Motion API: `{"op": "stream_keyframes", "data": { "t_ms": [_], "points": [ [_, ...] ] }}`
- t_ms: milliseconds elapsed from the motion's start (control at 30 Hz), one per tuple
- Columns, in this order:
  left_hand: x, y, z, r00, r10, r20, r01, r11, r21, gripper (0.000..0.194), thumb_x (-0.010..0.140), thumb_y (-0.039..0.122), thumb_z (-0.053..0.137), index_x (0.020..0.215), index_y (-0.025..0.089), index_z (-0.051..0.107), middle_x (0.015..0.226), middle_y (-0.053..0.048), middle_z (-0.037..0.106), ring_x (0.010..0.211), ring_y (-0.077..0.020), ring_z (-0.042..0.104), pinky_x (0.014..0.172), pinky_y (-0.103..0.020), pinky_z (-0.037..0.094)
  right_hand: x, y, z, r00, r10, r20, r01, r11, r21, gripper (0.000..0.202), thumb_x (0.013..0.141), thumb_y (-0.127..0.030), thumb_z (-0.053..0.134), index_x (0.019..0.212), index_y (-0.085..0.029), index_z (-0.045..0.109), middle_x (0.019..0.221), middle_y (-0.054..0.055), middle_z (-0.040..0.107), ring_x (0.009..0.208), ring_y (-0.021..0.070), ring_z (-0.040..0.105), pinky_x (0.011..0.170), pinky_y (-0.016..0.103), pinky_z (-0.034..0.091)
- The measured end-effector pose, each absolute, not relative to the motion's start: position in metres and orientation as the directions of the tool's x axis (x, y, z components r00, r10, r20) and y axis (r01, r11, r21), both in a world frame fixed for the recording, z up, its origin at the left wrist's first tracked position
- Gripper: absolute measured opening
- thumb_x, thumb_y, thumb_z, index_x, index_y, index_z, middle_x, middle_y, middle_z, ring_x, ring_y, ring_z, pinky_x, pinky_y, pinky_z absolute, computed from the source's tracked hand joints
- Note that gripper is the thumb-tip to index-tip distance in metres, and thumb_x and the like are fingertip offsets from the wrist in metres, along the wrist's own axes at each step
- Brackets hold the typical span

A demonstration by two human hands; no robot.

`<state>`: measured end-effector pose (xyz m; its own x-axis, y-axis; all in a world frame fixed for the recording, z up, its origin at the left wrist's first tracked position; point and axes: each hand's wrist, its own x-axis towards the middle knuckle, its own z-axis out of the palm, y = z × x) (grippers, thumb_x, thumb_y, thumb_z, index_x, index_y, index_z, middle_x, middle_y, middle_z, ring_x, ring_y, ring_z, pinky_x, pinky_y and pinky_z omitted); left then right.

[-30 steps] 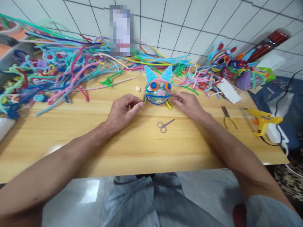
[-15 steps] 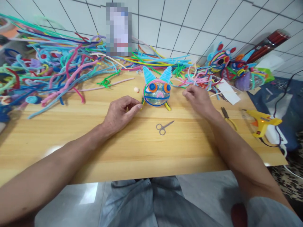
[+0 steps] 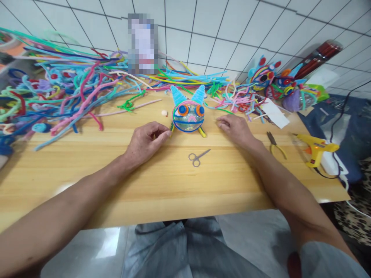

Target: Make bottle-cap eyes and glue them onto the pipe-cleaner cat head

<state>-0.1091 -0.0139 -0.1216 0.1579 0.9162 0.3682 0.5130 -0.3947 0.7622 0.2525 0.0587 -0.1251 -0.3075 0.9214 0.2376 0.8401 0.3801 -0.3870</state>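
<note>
A cat-like figure (image 3: 188,122) stands mid-table, a clear rounded body trimmed with pipe cleaners. It has light-blue pointed ears, blue-and-orange eyes, a pink nose and yellow legs. At its left side, my left hand (image 3: 150,141) has thumb and fingertips closed at one yellow leg (image 3: 172,126); the exact contact is partly hidden by the fingers. My right hand (image 3: 236,130) rests on the table to the right of the figure, apart from it, fingers curled together with nothing visible in them. Small metal scissors (image 3: 198,158) lie in front of the figure, between my hands.
Loose pipe cleaners (image 3: 87,88) heap up at left and along the tiled wall. To the right are yellow-handled pliers (image 3: 276,146), a yellow glue gun (image 3: 315,148) with a cord, a white card (image 3: 275,112) and finished figures (image 3: 262,77). A small pale ball (image 3: 164,113) lies near the figure.
My right hand has come slightly nearer to the figure and to me. My left hand stays at the leg. The whole view has shifted a little.
</note>
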Motion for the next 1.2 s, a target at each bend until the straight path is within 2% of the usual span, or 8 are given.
{"op": "stream_keyframes", "data": {
  "t_ms": [167,333,500,667,833,933,1100,1200],
  "points": [
    [-0.109,-0.014,-0.122,0.157,0.923,0.352,0.507,-0.382,0.773,0.028,0.093,0.048,0.070,0.086,0.023,0.080,0.076,-0.003,0.077,0.063,-0.0164,0.062,0.057,-0.028,0.045,0.254,0.061,-0.122,-0.265,0.944,0.195,0.898,0.315,-0.306,0.017,0.094,-0.029,0.057,0.087,-0.023,0.070,0.097,0.012,0.079,0.094,0.0293,0.070,0.085,0.041,0.054],
    [-0.111,-0.014,-0.121,0.153,0.921,0.357,0.514,-0.383,0.768,0.024,0.094,0.044,0.070,0.087,0.023,0.080,0.076,-0.003,0.077,0.064,-0.0168,0.063,0.058,-0.028,0.046,0.273,0.046,-0.101,-0.242,0.951,0.195,0.867,0.302,-0.397,0.012,0.093,-0.032,0.059,0.089,-0.024,0.068,0.088,0.008,0.077,0.080,0.0258,0.068,0.074,0.038,0.051],
    [-0.111,-0.013,-0.121,0.161,0.919,0.360,0.511,-0.390,0.766,0.025,0.093,0.047,0.070,0.087,0.024,0.080,0.076,-0.003,0.077,0.064,-0.0170,0.063,0.057,-0.029,0.045,0.277,0.029,-0.094,-0.310,0.947,0.077,0.840,0.311,-0.444,0.007,0.087,-0.027,0.063,0.088,-0.024,0.069,0.080,0.004,0.076,0.070,0.0216,0.067,0.068,0.033,0.050],
    [-0.110,-0.013,-0.122,0.165,0.916,0.366,0.512,-0.397,0.762,0.025,0.093,0.046,0.070,0.086,0.024,0.079,0.076,-0.003,0.077,0.063,-0.0171,0.063,0.056,-0.029,0.045,0.265,0.027,-0.099,-0.409,0.912,0.028,0.849,0.392,-0.354,0.011,0.087,-0.020,0.060,0.087,-0.023,0.070,0.086,0.006,0.079,0.080,0.0231,0.071,0.073,0.033,0.050],
    [-0.111,-0.013,-0.122,0.159,0.920,0.358,0.514,-0.387,0.766,0.024,0.093,0.045,0.070,0.086,0.024,0.079,0.075,-0.003,0.077,0.063,-0.0169,0.063,0.057,-0.028,0.045,0.263,0.028,-0.096,-0.388,0.922,-0.001,0.884,0.372,-0.283,0.010,0.088,-0.021,0.058,0.081,-0.023,0.066,0.085,0.007,0.078,0.079,0.0241,0.069,0.072,0.034,0.048],
    [-0.112,-0.013,-0.120,0.144,0.923,0.357,0.518,-0.377,0.768,0.024,0.093,0.044,0.070,0.086,0.023,0.079,0.075,-0.003,0.076,0.065,-0.0166,0.063,0.059,-0.028,0.046,0.269,0.027,-0.088,-0.339,0.940,0.044,0.861,0.329,-0.387,0.009,0.089,-0.026,0.059,0.083,-0.024,0.065,0.078,0.005,0.076,0.073,0.0228,0.068,0.069,0.034,0.048],
    [-0.112,-0.012,-0.118,0.097,0.922,0.375,0.514,-0.369,0.774,0.025,0.092,0.042,0.068,0.086,0.020,0.079,0.073,-0.002,0.073,0.063,-0.0141,0.059,0.060,-0.026,0.046,0.269,0.024,-0.037,-0.166,0.966,0.196,0.587,0.257,-0.768,0.021,0.093,-0.044,0.070,0.086,-0.027,0.061,0.075,0.002,0.073,0.063,0.0204,0.068,0.065,0.038,0.056],
    [-0.112,-0.012,-0.117,0.070,0.922,0.380,0.506,-0.361,0.783,0.026,0.091,0.041,0.067,0.085,0.018,0.078,0.071,-0.002,0.072,0.062,-0.0132,0.058,0.060,-0.025,0.046,0.262,0.025,0.018,-0.068,0.926,0.371,0.469,0.357,-0.808,0.030,0.088,-0.046,0.081,0.084,-0.028,0.058,0.081,0.004,0.074,0.063,0.0189,0.067,0.064,0.040,0.057]
  ]
}}
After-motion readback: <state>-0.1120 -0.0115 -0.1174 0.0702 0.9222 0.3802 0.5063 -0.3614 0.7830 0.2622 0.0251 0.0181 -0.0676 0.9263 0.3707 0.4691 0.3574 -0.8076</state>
